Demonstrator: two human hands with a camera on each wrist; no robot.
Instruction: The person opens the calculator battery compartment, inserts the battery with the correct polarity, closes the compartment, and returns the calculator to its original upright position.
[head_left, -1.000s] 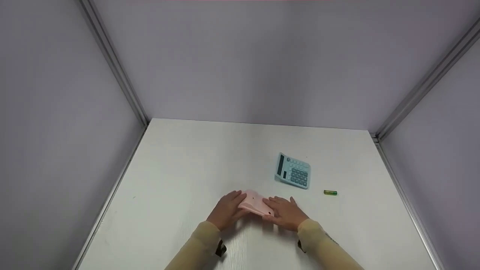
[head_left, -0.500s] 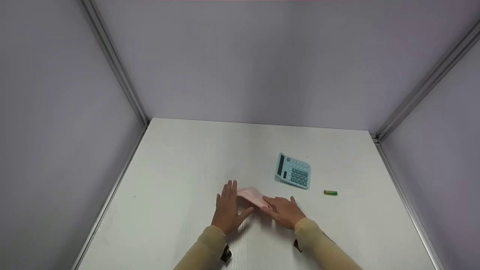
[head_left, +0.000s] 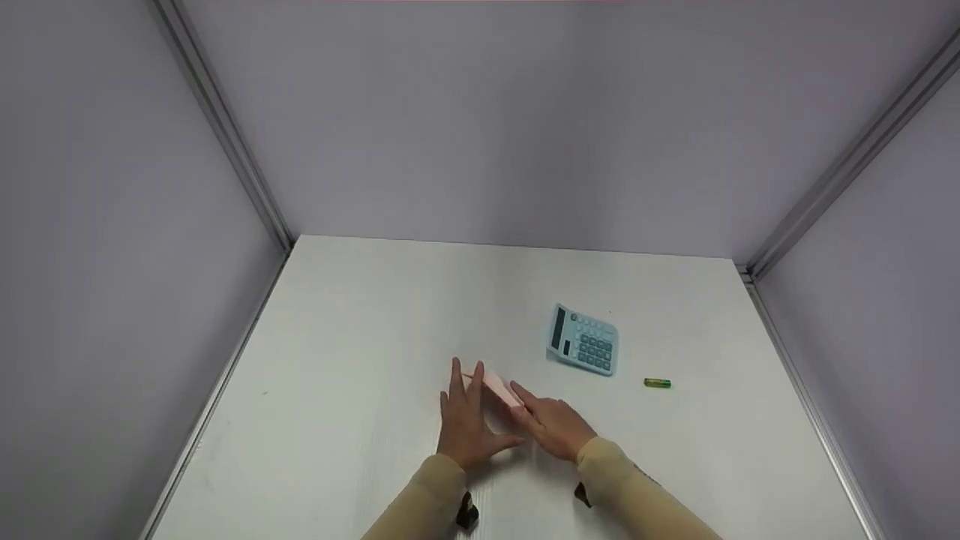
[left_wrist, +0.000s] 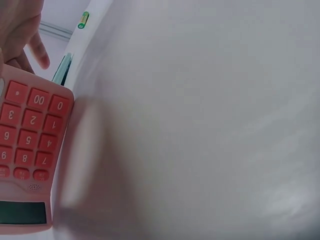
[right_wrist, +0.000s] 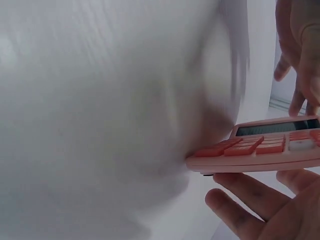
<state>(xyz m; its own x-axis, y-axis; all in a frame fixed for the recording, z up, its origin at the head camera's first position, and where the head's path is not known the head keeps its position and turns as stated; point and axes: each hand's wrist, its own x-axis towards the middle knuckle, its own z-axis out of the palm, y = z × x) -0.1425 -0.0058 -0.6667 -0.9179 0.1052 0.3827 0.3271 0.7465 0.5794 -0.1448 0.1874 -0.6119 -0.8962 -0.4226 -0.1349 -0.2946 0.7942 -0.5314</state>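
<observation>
A pink calculator [head_left: 501, 388] stands tilted up over the table, its back toward the head camera. My right hand [head_left: 556, 426] grips its right end; in the right wrist view the fingers [right_wrist: 250, 197] lie against its back. My left hand [head_left: 466, 426] is at the other end, fingers straight and spread, thumb held apart, two fingers overlapping the far corner in the head view. Red keys and a dark display show on the calculator's front [left_wrist: 27, 135] in the left wrist view.
Beyond the hands, a light blue calculator [head_left: 583, 340] lies on the white table [head_left: 360, 322]. A small green battery [head_left: 658, 383] lies to its right. Grey panels [head_left: 480, 120] wall the table at the back and both sides.
My left hand has let go of the calculator's left end and spread its fingers. The calculator has tipped from nearly flat to steeply tilted, and my right hand has shifted slightly left with it.
</observation>
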